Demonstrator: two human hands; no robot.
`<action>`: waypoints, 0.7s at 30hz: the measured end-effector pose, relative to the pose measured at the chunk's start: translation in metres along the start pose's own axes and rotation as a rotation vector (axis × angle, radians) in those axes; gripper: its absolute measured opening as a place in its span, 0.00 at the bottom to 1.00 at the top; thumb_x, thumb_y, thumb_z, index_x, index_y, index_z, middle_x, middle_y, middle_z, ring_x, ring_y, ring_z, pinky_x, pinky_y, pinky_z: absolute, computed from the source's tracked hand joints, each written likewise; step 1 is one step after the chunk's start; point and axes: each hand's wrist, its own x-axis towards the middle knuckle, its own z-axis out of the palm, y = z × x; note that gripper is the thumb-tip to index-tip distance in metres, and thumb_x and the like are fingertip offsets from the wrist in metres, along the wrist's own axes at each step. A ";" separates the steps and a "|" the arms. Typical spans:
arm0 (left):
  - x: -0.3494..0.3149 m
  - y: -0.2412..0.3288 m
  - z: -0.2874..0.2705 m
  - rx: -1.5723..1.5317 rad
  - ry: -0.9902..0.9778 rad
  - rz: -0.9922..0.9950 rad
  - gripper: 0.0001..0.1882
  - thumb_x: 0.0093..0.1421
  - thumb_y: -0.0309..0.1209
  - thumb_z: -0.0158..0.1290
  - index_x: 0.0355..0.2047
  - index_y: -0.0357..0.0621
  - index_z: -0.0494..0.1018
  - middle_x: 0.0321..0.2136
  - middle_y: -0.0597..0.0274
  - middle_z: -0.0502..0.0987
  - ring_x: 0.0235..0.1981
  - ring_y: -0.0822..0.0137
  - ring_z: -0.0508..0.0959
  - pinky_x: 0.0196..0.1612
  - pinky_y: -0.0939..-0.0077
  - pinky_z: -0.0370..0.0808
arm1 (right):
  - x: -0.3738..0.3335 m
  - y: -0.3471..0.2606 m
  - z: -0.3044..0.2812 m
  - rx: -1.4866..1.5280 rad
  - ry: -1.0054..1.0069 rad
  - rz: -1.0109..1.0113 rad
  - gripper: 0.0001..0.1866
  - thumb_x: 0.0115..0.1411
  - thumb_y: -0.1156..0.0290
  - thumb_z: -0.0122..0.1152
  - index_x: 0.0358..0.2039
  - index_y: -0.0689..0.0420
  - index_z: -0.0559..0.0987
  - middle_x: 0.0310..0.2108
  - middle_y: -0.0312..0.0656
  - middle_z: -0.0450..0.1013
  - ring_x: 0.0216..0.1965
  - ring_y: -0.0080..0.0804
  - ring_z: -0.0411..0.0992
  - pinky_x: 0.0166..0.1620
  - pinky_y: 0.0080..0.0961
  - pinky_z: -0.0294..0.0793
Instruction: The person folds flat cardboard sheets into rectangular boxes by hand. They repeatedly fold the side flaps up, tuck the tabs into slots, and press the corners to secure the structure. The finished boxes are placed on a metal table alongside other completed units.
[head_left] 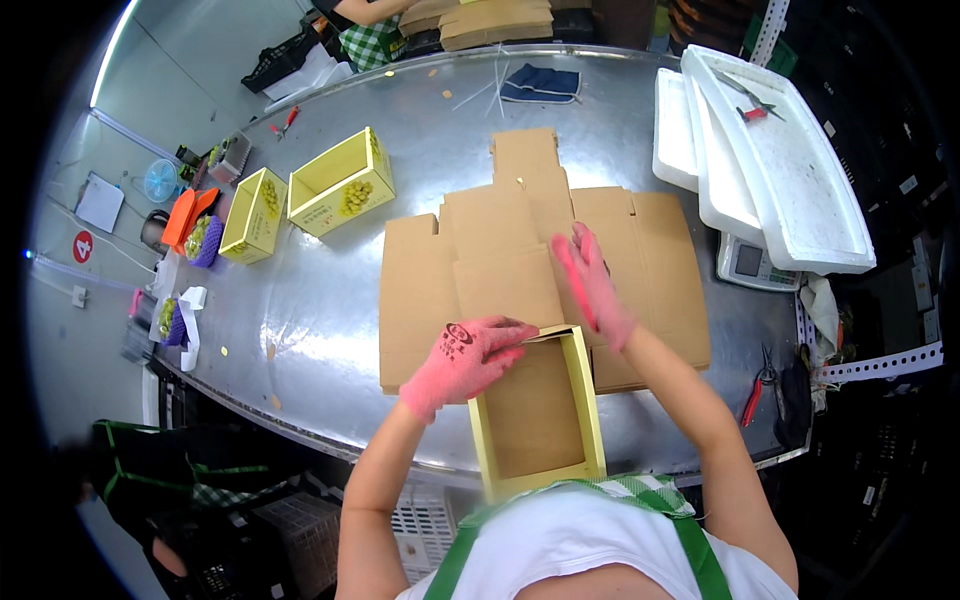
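At near centre, a yellow, brown-floored box [538,415] is touched at its far end by the left hand [470,362], pinch indeterminable, dark print [456,343] borne, the right hand [592,282] being held outstretched over cardboard [650,270].

Gloved left hand [468,365] at far end of open yellow box [587,400], right hand [596,285] over flat cardboard [655,290]

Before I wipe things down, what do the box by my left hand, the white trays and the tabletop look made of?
Box: probably cardboard, with yellow walls and a dull, plain brown base.
White trays: likely plastic foam, matte, with thick, rounded rims.
Tabletop: apparently sheet metal, smooth and grey with bright glare.
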 end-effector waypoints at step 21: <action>-0.012 -0.083 0.047 -0.792 0.609 -0.069 0.23 0.62 0.34 0.49 0.55 0.41 0.59 0.53 0.57 0.64 0.54 0.65 0.63 0.57 0.71 0.61 | -0.045 -0.030 -0.022 -0.249 -0.696 0.297 0.26 0.57 0.68 0.62 0.55 0.57 0.65 0.48 0.35 0.62 0.45 0.21 0.65 0.44 0.18 0.68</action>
